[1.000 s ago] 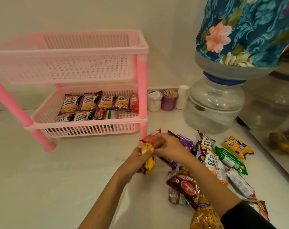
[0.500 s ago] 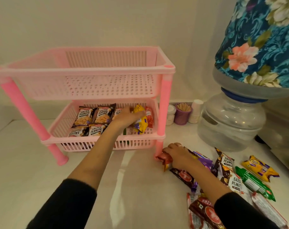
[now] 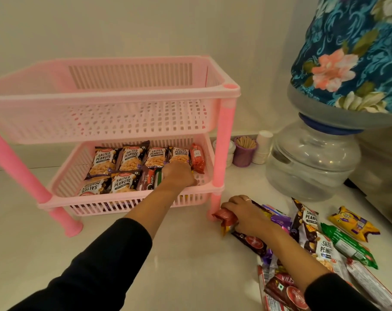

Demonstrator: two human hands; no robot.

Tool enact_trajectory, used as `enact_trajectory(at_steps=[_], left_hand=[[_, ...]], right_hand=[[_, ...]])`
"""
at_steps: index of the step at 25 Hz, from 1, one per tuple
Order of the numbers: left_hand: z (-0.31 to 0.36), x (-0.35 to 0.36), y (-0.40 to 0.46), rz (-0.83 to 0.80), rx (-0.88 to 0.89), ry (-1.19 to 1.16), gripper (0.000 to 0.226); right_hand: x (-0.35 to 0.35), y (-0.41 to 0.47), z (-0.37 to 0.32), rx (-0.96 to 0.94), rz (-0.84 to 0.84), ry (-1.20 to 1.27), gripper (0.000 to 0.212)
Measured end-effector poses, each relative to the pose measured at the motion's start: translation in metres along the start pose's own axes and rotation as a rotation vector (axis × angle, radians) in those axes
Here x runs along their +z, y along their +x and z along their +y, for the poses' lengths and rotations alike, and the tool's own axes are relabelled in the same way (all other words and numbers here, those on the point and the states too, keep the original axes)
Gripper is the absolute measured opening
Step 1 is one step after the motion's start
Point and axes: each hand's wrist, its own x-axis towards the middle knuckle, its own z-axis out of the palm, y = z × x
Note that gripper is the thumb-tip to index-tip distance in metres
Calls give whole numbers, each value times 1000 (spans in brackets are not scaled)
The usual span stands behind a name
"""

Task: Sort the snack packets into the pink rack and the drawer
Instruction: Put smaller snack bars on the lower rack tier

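Fingers (image 3: pixel 191 179) of the left hand (image 3: pixel 179 175) point down into the lower tier of the pink rack (image 3: pixel 114 97), curled over something we cannot make out; whether they grip a packet we cannot tell. That hand sits at the right front of the tier, just beside an orange packet (image 3: pixel 197 158) standing against the right wall. Behind and left of the hand we record salted peanut packets (image 3: pixel 114 163) in two rows, with a dark brown packet (image 3: pixel 146 179) between them and the hand. The rack's upper tier holds nothing we can see.

Fingers of the right hand (image 3: pixel 246 215) are closed around a red-and-yellow packet (image 3: pixel 226 219), held low on the bench (image 3: pixel 145 254) just beside the rack's front right leg. To the right of that leg, loose packets lie heaped on the bench: a maroon packet (image 3: pixel 251 240) under the hand, more salted peanuts (image 3: pixel 306 217), a green packet (image 3: pixel 347 245) and a yellow packet (image 3: pixel 353 223). Both forearms wear dark sleeves (image 3: pixel 105 261).

Behind the rack's right leg stand a purple cup (image 3: pixel 244 151) of sticks and a clear water jar (image 3: pixel 311 162) under a floral cover (image 3: pixel 352 55).
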Motion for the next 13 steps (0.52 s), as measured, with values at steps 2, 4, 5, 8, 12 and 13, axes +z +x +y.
enact_trajectory(at_steps=[2, 4, 5, 8, 12, 13], left_hand=[[-5, -1, -5, 0, -47, 76, 76], [-15, -3, -7, 37, 45, 29, 71], [-22, -4, -7, 17, 141, 8, 65], [-40, -9, -13, -167, 331, 11, 55], [-51, -18, -22, -222, 338, 11, 56], [-52, -19, -27, -218, 324, -16, 57]], right_hand=[[-6, -5, 0, -31, 40, 19, 64], [-15, -13, -2, -74, 94, 34, 64], [-22, -18, -5, -97, 123, 46, 65], [-44, -37, -21, -167, 204, 183, 64], [-79, -51, -71, -255, 362, 200, 57], [-86, -48, -86, -263, 428, 137, 58]])
